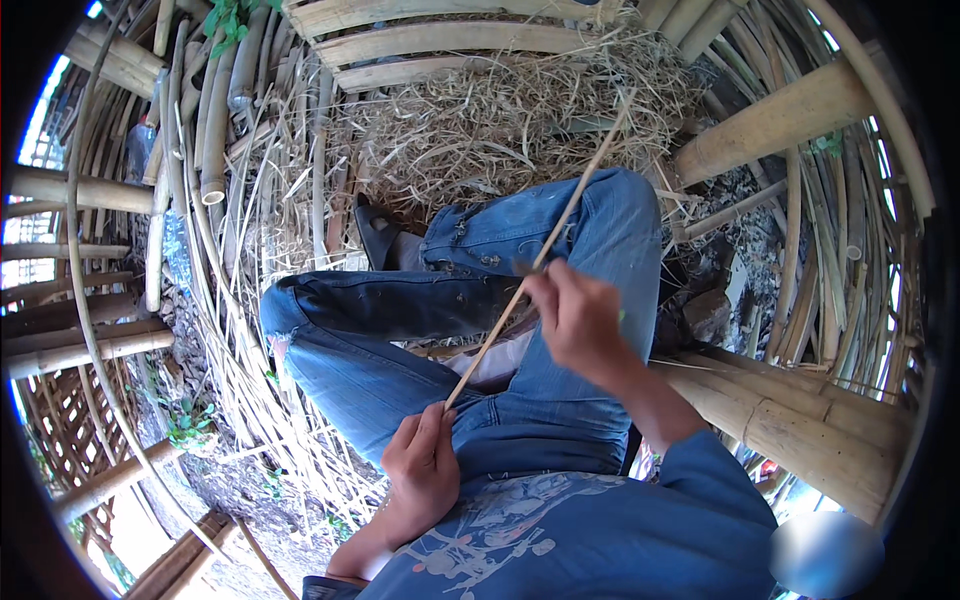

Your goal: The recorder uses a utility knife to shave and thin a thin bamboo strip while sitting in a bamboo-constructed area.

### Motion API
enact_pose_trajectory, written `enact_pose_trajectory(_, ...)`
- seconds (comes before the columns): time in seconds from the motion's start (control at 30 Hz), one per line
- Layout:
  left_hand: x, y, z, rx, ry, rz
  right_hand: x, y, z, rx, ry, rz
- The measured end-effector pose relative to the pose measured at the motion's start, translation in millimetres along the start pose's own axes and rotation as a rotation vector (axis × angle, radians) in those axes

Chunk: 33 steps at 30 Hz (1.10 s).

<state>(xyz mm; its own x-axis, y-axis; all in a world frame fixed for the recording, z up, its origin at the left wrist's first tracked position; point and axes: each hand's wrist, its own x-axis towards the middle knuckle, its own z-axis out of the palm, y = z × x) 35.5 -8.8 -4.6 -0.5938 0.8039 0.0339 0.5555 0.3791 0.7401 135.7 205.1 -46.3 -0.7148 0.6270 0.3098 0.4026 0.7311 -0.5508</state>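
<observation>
A long, thin bamboo strip (582, 193) slants over my lap, from my belt up past my right knee. Its near end is pinched in my left hand (421, 462), which is closed close to my waist. Farther up the strip, my right hand (580, 318) is closed, with thumb and fingers against it. A small dark piece (524, 268) shows at those fingertips where the strip passes; whether it is a blade I cannot tell. The far end of the strip is free, above the shavings.
My bent legs in blue jeans (340, 350) lie below the strip. Beyond them is a heap of bamboo shavings (500, 120) before a slatted bamboo frame (450, 42). Thick bamboo poles (780, 120) stand close on the right, and loose thin strips (235, 340) lie on the left.
</observation>
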Motion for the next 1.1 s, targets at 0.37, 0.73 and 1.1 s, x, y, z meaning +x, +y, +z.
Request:
enact_pose_trajectory(0.37,1,4,-1,-0.027,-0.009,-0.041,4,10,-5,0.024,0.019,0.108)
enact_pose_trajectory(0.73,2,1,2,-0.013,-0.01,0.012,13,15,-12,-0.055,0.074,0.102)
enact_pose_trajectory(1.1,0,-1,6,-0.061,0.037,-0.007,23,30,-20,-0.014,0.107,0.151)
